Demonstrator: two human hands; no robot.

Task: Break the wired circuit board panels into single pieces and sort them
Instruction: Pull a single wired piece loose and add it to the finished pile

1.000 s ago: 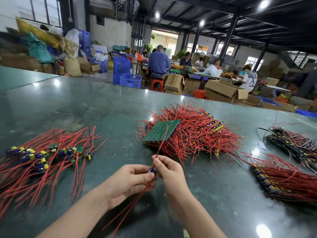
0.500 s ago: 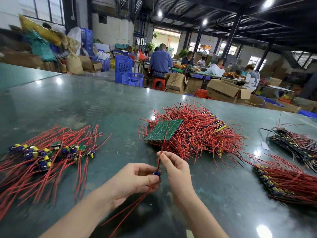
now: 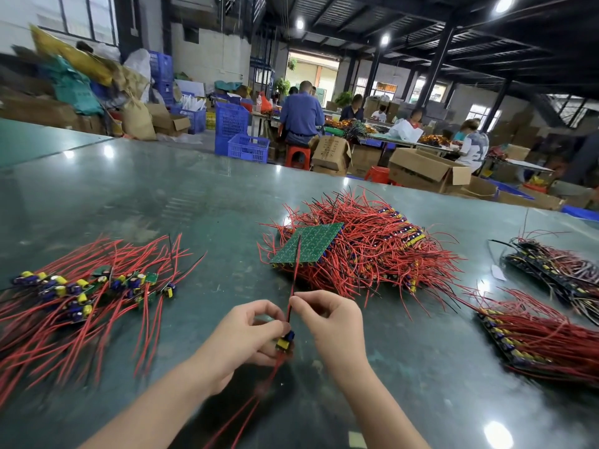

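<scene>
My left hand [image 3: 241,340] grips a small single board piece [image 3: 285,342] with yellow and blue parts, low in the middle of the view. Red wires trail from the piece toward me. My right hand [image 3: 330,322] pinches one red wire [image 3: 294,280] that stands up from the piece. Behind my hands lies a big heap of wired panels [image 3: 366,247], with a green board [image 3: 308,243] face down on top. A spread pile of single pieces with red wires [image 3: 81,286] lies at the left.
Two more stacks of wired panels lie at the right [image 3: 544,335] and far right [image 3: 557,270]. The green table [image 3: 162,196] runs far back. Beyond its far edge are cardboard boxes [image 3: 424,170], blue crates [image 3: 240,137] and seated people at other tables.
My right hand has slid up the red wire, away from the board piece. The piece now shows its yellow part below my left thumb. The view has shifted slightly.
</scene>
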